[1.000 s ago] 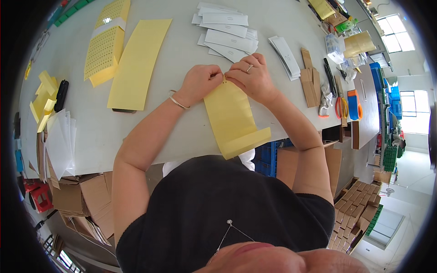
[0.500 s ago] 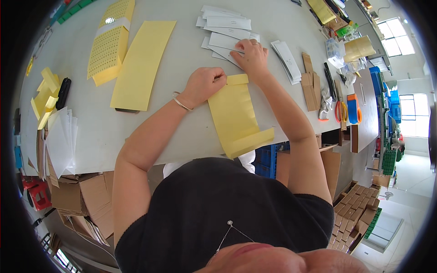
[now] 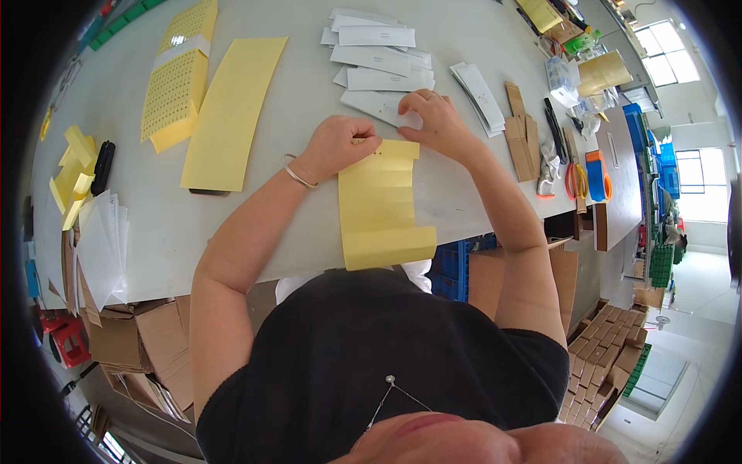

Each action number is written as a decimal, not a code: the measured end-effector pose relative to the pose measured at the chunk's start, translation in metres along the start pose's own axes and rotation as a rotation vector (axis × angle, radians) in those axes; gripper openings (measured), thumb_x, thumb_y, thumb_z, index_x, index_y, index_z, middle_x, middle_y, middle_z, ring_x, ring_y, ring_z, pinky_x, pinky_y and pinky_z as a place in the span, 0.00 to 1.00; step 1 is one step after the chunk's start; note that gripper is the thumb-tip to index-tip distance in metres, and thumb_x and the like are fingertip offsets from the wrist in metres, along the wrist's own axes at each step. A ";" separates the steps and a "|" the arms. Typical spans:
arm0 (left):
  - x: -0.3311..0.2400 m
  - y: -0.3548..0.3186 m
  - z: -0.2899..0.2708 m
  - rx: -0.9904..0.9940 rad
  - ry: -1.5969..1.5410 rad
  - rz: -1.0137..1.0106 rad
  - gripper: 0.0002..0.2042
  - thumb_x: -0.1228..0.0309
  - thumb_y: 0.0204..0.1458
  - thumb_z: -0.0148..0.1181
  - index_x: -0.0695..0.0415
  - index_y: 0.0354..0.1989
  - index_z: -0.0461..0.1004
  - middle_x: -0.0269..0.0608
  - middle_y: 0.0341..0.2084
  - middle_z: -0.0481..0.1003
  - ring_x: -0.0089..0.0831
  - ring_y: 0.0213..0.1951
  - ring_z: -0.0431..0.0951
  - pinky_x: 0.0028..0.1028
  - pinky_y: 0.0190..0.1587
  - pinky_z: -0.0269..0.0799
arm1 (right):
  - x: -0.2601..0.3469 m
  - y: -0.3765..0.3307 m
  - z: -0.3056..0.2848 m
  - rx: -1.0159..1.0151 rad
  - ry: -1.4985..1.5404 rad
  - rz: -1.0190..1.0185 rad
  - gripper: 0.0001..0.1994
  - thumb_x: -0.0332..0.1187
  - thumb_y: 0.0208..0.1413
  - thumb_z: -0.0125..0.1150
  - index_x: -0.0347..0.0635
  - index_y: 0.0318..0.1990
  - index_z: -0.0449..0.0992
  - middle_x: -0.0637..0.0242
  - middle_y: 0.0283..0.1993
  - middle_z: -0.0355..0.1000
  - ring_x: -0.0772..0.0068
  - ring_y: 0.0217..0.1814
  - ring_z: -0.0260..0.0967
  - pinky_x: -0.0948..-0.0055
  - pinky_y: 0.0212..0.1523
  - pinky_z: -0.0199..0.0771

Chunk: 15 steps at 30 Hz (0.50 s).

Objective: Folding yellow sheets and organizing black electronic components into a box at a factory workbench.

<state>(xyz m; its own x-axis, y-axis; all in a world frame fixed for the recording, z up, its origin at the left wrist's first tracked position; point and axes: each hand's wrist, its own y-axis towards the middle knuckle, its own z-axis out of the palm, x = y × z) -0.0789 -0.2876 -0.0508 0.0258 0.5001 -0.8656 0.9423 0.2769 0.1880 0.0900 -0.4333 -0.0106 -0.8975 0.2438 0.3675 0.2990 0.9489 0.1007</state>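
Note:
A long yellow sheet (image 3: 382,209) lies on the grey table (image 3: 294,93) in front of me, its near end hanging over the table's edge. My left hand (image 3: 340,143) is closed in a fist on the sheet's far left corner, pinching its top edge. My right hand (image 3: 433,116) rests just beyond the sheet's far right corner, fingertips pressing a white paper slip (image 3: 386,104) from the scattered pile (image 3: 379,58) behind it. A thin bracelet circles my left wrist.
Another yellow sheet (image 3: 232,112) and a stack of dotted yellow sheets (image 3: 176,77) lie at the left. Brown card pieces (image 3: 522,131), orange-handled scissors (image 3: 576,182) and a tape dispenser (image 3: 595,166) sit at the right. Cardboard boxes (image 3: 147,348) stand below the table, white sheets (image 3: 100,247) at its left edge.
My right hand has left the yellow sheet and reached forward onto a white slip in the pile. My left hand stays clenched on the sheet's far edge.

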 end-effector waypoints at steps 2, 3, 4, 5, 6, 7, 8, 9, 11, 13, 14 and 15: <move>-0.003 0.000 -0.002 0.059 -0.116 -0.036 0.09 0.71 0.47 0.55 0.65 0.22 0.70 0.35 0.12 0.66 0.17 0.18 0.62 0.22 0.22 0.60 | -0.005 -0.010 -0.010 0.085 0.207 -0.039 0.13 0.30 0.43 0.66 0.43 0.36 0.71 0.64 0.44 0.70 0.62 0.49 0.66 0.64 0.52 0.61; -0.002 -0.001 -0.002 0.057 -0.116 -0.038 0.09 0.71 0.47 0.55 0.65 0.22 0.70 0.35 0.12 0.66 0.17 0.18 0.62 0.22 0.22 0.60 | -0.012 -0.014 -0.016 0.088 0.207 -0.041 0.13 0.30 0.43 0.66 0.43 0.36 0.71 0.64 0.44 0.70 0.62 0.49 0.66 0.64 0.52 0.61; -0.001 -0.001 -0.002 0.037 -0.106 -0.011 0.08 0.72 0.47 0.55 0.65 0.22 0.70 0.34 0.12 0.65 0.17 0.18 0.61 0.22 0.22 0.59 | -0.021 -0.020 -0.022 0.090 0.277 -0.066 0.13 0.28 0.42 0.66 0.42 0.37 0.70 0.64 0.43 0.70 0.63 0.48 0.66 0.68 0.50 0.62; -0.001 0.000 -0.001 0.023 -0.096 0.018 0.08 0.72 0.47 0.54 0.65 0.22 0.70 0.33 0.12 0.64 0.16 0.18 0.60 0.21 0.22 0.58 | -0.032 -0.027 -0.030 0.090 0.347 -0.084 0.14 0.26 0.41 0.65 0.41 0.37 0.70 0.64 0.42 0.69 0.64 0.47 0.66 0.71 0.48 0.64; 0.000 0.001 0.000 0.023 -0.099 0.016 0.08 0.72 0.47 0.54 0.65 0.22 0.70 0.33 0.12 0.64 0.16 0.18 0.60 0.21 0.22 0.58 | -0.044 -0.033 -0.034 -0.004 0.303 -0.031 0.14 0.25 0.41 0.65 0.40 0.38 0.70 0.64 0.40 0.69 0.65 0.45 0.65 0.72 0.47 0.64; 0.000 0.002 0.000 0.000 -0.088 0.007 0.08 0.71 0.46 0.54 0.63 0.23 0.72 0.38 0.13 0.67 0.25 0.17 0.64 0.25 0.23 0.61 | -0.059 -0.039 -0.036 -0.098 0.259 0.023 0.15 0.24 0.40 0.65 0.39 0.39 0.70 0.65 0.39 0.68 0.66 0.44 0.64 0.74 0.45 0.65; 0.001 0.002 0.002 -0.020 -0.078 -0.001 0.08 0.69 0.45 0.54 0.62 0.23 0.74 0.43 0.14 0.70 0.33 0.17 0.68 0.29 0.24 0.65 | -0.076 -0.044 -0.037 -0.156 0.305 0.089 0.15 0.24 0.39 0.65 0.39 0.38 0.71 0.67 0.38 0.67 0.69 0.42 0.63 0.74 0.46 0.64; 0.002 0.002 0.002 -0.020 -0.080 -0.003 0.08 0.69 0.45 0.54 0.62 0.23 0.74 0.43 0.14 0.70 0.33 0.17 0.68 0.29 0.24 0.65 | -0.082 -0.048 -0.043 -0.152 0.306 0.090 0.15 0.24 0.39 0.65 0.39 0.38 0.71 0.67 0.38 0.67 0.69 0.42 0.63 0.74 0.46 0.64; 0.003 0.001 0.003 -0.035 -0.081 0.013 0.08 0.69 0.45 0.54 0.62 0.24 0.74 0.43 0.15 0.71 0.33 0.17 0.68 0.29 0.24 0.65 | -0.081 -0.055 -0.052 -0.020 0.303 0.105 0.14 0.24 0.39 0.65 0.39 0.36 0.71 0.68 0.38 0.67 0.70 0.43 0.63 0.74 0.47 0.64; 0.002 0.001 0.001 -0.026 -0.072 -0.001 0.09 0.68 0.46 0.54 0.62 0.24 0.74 0.43 0.14 0.71 0.32 0.17 0.68 0.29 0.24 0.65 | -0.070 -0.058 -0.060 0.000 0.318 0.067 0.13 0.24 0.39 0.64 0.39 0.36 0.71 0.68 0.38 0.68 0.71 0.43 0.63 0.75 0.48 0.63; 0.002 0.002 0.001 -0.017 -0.065 -0.009 0.09 0.68 0.46 0.54 0.62 0.24 0.74 0.43 0.14 0.71 0.32 0.17 0.68 0.29 0.24 0.65 | -0.065 -0.060 -0.063 0.016 0.327 0.031 0.13 0.23 0.40 0.64 0.39 0.35 0.71 0.68 0.38 0.68 0.72 0.44 0.64 0.75 0.49 0.63; 0.001 0.001 0.001 -0.013 -0.066 -0.010 0.09 0.68 0.46 0.54 0.62 0.24 0.74 0.43 0.14 0.71 0.32 0.17 0.68 0.29 0.24 0.65 | -0.071 -0.061 -0.062 -0.064 0.363 0.022 0.13 0.23 0.40 0.63 0.39 0.36 0.72 0.68 0.38 0.68 0.72 0.44 0.64 0.75 0.49 0.63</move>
<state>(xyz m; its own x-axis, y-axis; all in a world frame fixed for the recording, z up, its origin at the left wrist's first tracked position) -0.0770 -0.2877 -0.0525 0.0387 0.4420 -0.8962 0.9382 0.2926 0.1849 0.1558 -0.5209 0.0144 -0.7203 0.1660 0.6735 0.3469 0.9270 0.1425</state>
